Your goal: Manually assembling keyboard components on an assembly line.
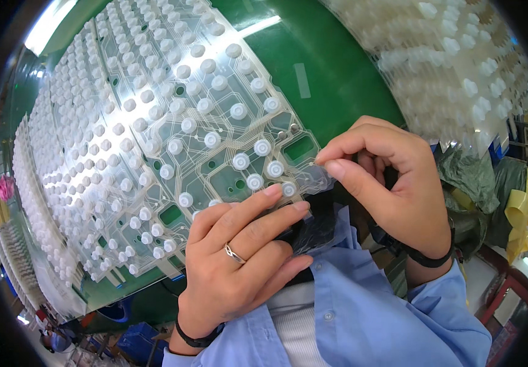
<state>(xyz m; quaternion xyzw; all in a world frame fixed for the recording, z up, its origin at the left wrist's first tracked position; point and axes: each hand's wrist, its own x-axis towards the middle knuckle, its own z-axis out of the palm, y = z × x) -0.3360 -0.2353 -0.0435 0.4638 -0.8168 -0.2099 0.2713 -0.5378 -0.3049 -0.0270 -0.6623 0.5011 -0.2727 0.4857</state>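
A clear keyboard membrane [227, 171] with printed pale traces and rows of white rubber domes lies on the green table. My left hand [239, 257], with a ring on one finger, rests on its near edge. Two of its fingers stretch out flat beside the domes, and the others bend loosely. My right hand [392, 177] pinches thumb and forefinger together at the membrane's right corner. What lies between those fingertips is small and partly hidden. A crumpled clear film [319, 180] shows just below the pinch.
More domed membranes are stacked at the far left [43, 226] and upper right [460, 55]. The green tabletop [307, 49] shows between the sheets. Grey-green plastic bags [469, 177] and a yellow item [521, 208] sit at the right. Blue bins [138, 342] stand below the table edge.
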